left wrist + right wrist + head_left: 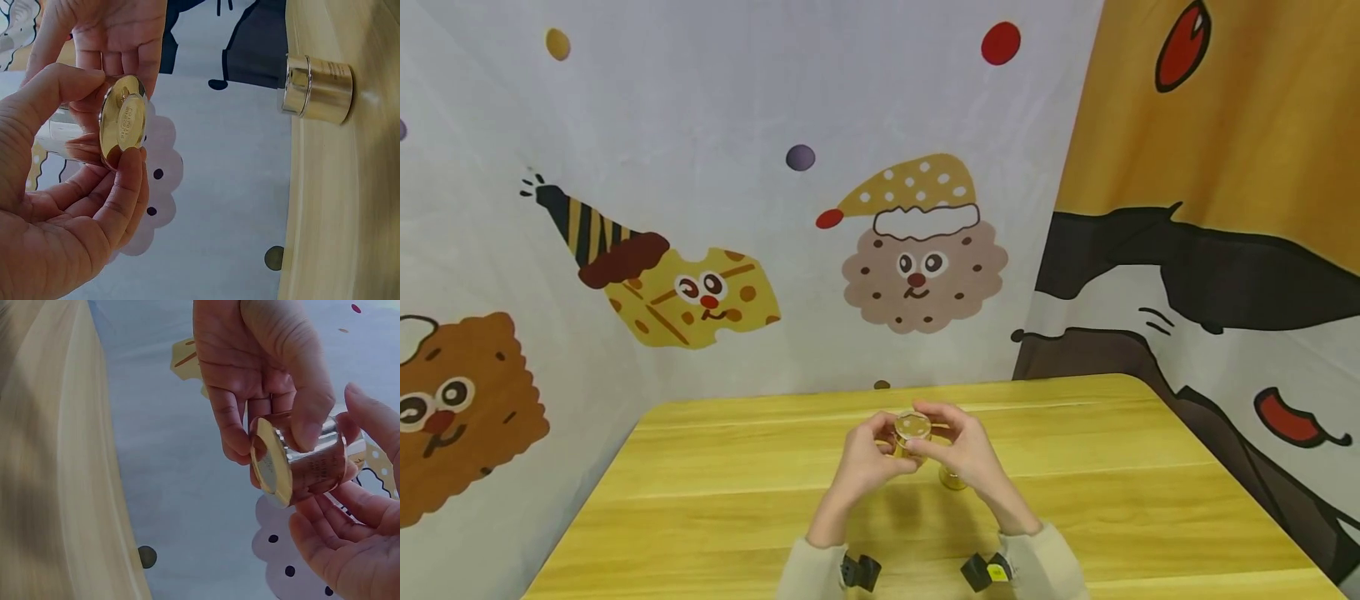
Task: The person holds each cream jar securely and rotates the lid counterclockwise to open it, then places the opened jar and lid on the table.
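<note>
Above the table, both hands hold a shiny gold cosmetic jar (913,427) with a clear rim round its top. My left hand (867,457) pinches the body near its base, thumb on one side and fingers on the other. From the other side my right hand (961,448) grips the top end between thumb and fingers. An oval sticker (130,122) shows on the gold base in the left wrist view. Dark print runs along the jar's side in the right wrist view. A second gold jar (328,89) stands upright on the table, partly hidden by my right hand in the head view.
The wooden table (715,483) ends at a cloth backdrop (715,125) with cartoon food figures. Beige sleeves (1043,567) and dark wrist straps lie close to the table's near side. The second jar stands just below the right hand.
</note>
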Motion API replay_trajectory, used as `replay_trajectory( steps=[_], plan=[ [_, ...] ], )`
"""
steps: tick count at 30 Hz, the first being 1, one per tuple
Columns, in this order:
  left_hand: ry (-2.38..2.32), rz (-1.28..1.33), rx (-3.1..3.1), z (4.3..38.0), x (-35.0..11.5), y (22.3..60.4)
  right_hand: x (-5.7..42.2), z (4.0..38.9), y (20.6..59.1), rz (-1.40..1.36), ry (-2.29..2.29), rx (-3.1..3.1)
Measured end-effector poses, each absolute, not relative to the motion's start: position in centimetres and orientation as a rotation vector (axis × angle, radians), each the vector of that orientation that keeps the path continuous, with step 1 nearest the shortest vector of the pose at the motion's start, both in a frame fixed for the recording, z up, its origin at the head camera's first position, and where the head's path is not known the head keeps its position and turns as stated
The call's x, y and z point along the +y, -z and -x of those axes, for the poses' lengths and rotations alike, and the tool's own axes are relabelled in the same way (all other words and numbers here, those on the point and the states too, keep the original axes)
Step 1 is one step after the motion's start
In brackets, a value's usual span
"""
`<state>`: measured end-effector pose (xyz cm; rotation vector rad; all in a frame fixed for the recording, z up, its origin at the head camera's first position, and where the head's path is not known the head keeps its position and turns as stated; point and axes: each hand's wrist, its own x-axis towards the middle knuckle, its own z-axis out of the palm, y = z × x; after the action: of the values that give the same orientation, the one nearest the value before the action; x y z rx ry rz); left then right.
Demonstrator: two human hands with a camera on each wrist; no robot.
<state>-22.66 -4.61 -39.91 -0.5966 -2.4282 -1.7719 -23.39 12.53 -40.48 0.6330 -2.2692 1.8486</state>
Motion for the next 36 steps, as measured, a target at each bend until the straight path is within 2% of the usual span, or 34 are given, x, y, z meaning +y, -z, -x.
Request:
replay_trajectory(
  steps=[4,8,24,32,36],
  plan=[
    [1.776,0.612,-2.423,22.4,-4.4,39.8,12.5,23.3,40.6,-0.617,-1.846,-2.262],
    [1.785,0.628,-2.418,23.4,-4.4,41.5,12.7,23.4,40.7,-0.646,-1.829,-2.241],
    [1.816,0.679,-2.356,23.4,-4.5,41.8,13.5,24.5,41.3,-0.888,-1.761,-2.203],
    [1.877,0.713,-2.379,23.4,-4.8,41.8,13.7,24.6,41.6,-1.001,-1.894,-2.145],
    [1.868,0.678,-2.384,23.4,-4.8,41.7,13.5,24.3,41.5,-0.923,-1.807,-2.22]
  ],
)
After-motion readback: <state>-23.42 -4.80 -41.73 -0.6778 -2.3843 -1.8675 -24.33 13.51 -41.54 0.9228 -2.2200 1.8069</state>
